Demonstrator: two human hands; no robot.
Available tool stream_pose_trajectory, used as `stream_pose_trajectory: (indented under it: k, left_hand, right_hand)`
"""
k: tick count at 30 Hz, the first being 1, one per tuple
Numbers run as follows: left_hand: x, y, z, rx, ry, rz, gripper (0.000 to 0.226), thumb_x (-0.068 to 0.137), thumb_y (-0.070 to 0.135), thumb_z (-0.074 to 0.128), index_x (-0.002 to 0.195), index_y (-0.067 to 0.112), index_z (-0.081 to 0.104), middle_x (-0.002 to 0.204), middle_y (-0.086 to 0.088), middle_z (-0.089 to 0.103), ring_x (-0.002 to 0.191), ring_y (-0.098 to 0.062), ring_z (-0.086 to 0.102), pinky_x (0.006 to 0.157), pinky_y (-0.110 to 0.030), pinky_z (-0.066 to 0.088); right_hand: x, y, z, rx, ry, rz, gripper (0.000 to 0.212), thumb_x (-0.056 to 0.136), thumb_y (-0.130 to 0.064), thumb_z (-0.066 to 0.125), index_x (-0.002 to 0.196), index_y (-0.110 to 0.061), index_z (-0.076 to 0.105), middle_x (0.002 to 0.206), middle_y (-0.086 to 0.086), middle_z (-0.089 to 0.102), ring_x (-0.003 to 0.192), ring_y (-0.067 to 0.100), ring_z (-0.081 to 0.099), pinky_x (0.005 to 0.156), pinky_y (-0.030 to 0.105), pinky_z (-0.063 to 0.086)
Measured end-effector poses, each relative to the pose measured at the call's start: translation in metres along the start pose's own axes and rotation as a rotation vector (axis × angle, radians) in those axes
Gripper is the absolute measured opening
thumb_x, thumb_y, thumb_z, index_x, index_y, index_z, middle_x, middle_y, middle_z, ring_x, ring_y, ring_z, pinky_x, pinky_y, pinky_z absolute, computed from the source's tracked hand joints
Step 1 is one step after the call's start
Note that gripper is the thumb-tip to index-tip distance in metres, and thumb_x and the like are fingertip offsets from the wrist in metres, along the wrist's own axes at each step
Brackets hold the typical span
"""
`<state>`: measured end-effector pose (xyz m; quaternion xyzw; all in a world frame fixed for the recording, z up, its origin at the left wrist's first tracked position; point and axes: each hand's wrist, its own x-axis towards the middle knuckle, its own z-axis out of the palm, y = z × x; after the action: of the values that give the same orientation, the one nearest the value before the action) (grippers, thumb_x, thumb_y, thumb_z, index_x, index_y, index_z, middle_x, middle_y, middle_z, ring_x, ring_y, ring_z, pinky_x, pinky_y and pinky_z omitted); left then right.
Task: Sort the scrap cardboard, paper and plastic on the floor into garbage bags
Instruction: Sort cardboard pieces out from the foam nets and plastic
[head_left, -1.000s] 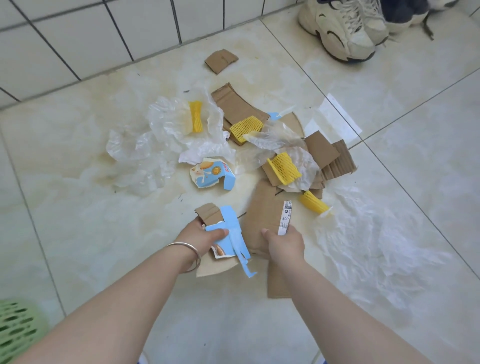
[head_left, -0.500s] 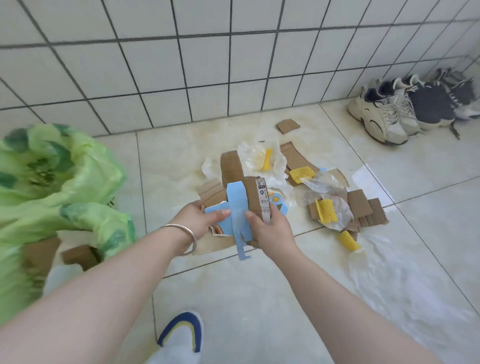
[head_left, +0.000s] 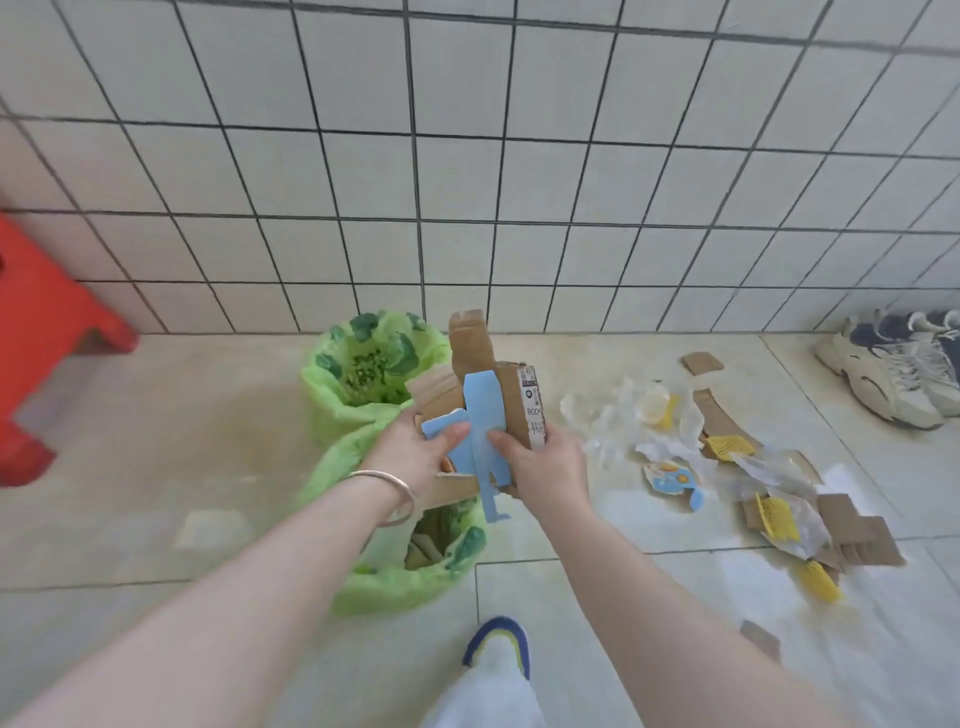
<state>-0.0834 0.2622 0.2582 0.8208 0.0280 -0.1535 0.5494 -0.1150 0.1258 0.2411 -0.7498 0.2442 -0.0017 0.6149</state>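
At far left: red plastic stool (head_left: 47, 332), standing on the floor against the tiled wall (head_left: 467, 156). Right of it, two green garbage bags — far bag (head_left: 363, 374) open-mouthed near the wall, near bag (head_left: 415, 571) open below the forearms, with brown cardboard visible inside. Left hand (head_left: 410, 457), silver bangle (head_left: 387, 493) on the wrist, fingers curled round the left edge of the cardboard bundle (head_left: 483, 395), thumb pressed on a blue card piece (head_left: 480, 436). Bundle held upright above the near bag, between the two hands. Right hand (head_left: 545, 467) clamped on the bundle's right edge, thumb on the blue piece, fingers wrapped behind beside a white printed label (head_left: 534, 405). Below the hands, a white-and-blue shoe toe (head_left: 498, 644). Farther right, loose scrap on the floor tiles (head_left: 208, 415) — clear plastic film (head_left: 608, 421), yellow foam netting (head_left: 776, 517), a torn blue-and-white carton piece (head_left: 670, 478), brown cardboard pieces (head_left: 857, 535). At far right, sneakers (head_left: 893, 364) lined along the wall.
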Motion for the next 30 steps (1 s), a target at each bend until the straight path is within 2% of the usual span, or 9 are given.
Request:
stream_pose_trajectory:
  k: [2,5,8,12,18,20,24,28,30]
  left_hand:
    - [-0.002,-0.006,-0.019,0.05,0.013,-0.011,0.028,0.09,0.037,0.057,0.104,0.017,0.044,0.074,0.006,0.055,0.067,-0.013,0.055,0.062,-0.019,0.042]
    - [0.002,-0.019,-0.038,0.086,0.033,-0.043,0.032,0.09,0.037,0.056,0.111,0.017,0.041,0.07,0.005,0.053,0.061,-0.007,0.051,0.052,-0.015,0.037]
    - [0.008,-0.04,-0.044,0.116,0.043,-0.095,0.037,0.089,0.038,0.058,0.113,0.015,0.041,0.074,-0.006,0.057,0.066,-0.019,0.057,0.058,-0.025,0.045]
    - [0.016,-0.075,-0.047,0.13,0.031,-0.168,0.034,0.089,0.031,0.06,0.117,0.017,0.045,0.082,-0.004,0.054,0.064,-0.009,0.05,0.044,-0.013,0.039]
    - [0.041,-0.12,-0.042,0.172,-0.055,-0.324,0.046,0.085,0.018,0.064,0.129,0.02,0.049,0.099,0.002,0.06,0.086,-0.021,0.058,0.076,-0.031,0.052]
    - [0.055,-0.131,-0.036,0.195,-0.038,-0.352,0.051,0.084,0.016,0.063,0.132,0.024,0.047,0.1,0.0,0.06,0.089,-0.024,0.059,0.078,-0.031,0.051]
    - [0.081,-0.151,-0.022,0.309,-0.092,-0.45,0.047,0.086,0.014,0.06,0.13,0.017,0.044,0.087,-0.001,0.053,0.083,-0.023,0.052,0.072,-0.026,0.04]
    - [0.095,-0.173,-0.008,0.445,-0.159,-0.533,0.042,0.084,0.016,0.061,0.125,0.013,0.051,0.108,-0.007,0.063,0.099,-0.026,0.06,0.082,-0.028,0.046]
    - [0.097,-0.18,0.0,0.519,-0.16,-0.542,0.042,0.084,0.019,0.059,0.125,0.012,0.05,0.119,-0.011,0.062,0.11,-0.028,0.06,0.09,-0.029,0.045]
  right_hand:
    - [-0.006,-0.007,0.018,-0.022,-0.006,-0.011,0.009,0.078,-0.026,0.071,0.073,-0.028,0.064,0.077,-0.002,0.071,0.079,0.026,0.071,0.074,0.048,0.059]
    - [-0.009,-0.009,0.042,-0.073,-0.009,-0.02,0.007,0.079,-0.028,0.069,0.075,-0.029,0.063,0.08,-0.001,0.072,0.079,0.024,0.07,0.075,0.047,0.058]
    - [-0.007,0.0,0.063,-0.145,-0.03,-0.01,0.003,0.083,-0.027,0.064,0.081,-0.027,0.062,0.082,-0.001,0.07,0.08,0.023,0.068,0.077,0.044,0.057]
    - [-0.001,0.024,0.085,-0.256,-0.084,0.116,0.009,0.087,-0.024,0.058,0.095,-0.019,0.061,0.08,-0.004,0.061,0.079,0.023,0.059,0.068,0.03,0.047]
    - [0.03,0.052,0.109,-0.27,-0.255,0.369,0.032,0.091,-0.006,0.046,0.122,-0.013,0.048,0.081,-0.005,0.051,0.073,0.014,0.048,0.053,0.021,0.035]
    - [0.043,0.058,0.118,-0.286,-0.26,0.41,0.037,0.092,-0.002,0.039,0.128,-0.01,0.045,0.086,0.0,0.053,0.084,0.022,0.048,0.061,0.025,0.038]
    - [0.061,0.074,0.126,-0.442,-0.213,0.468,0.041,0.095,-0.003,0.034,0.135,-0.004,0.038,0.129,0.016,0.052,0.107,0.03,0.051,0.088,0.032,0.043]
    - [0.071,0.095,0.136,-0.412,-0.181,0.61,0.037,0.097,-0.005,0.036,0.133,0.0,0.04,0.118,0.014,0.052,0.097,0.023,0.047,0.075,0.026,0.042]
    - [0.072,0.095,0.145,-0.544,-0.259,0.627,0.036,0.097,-0.003,0.036,0.132,0.002,0.045,0.132,0.015,0.052,0.111,0.026,0.052,0.089,0.026,0.043]
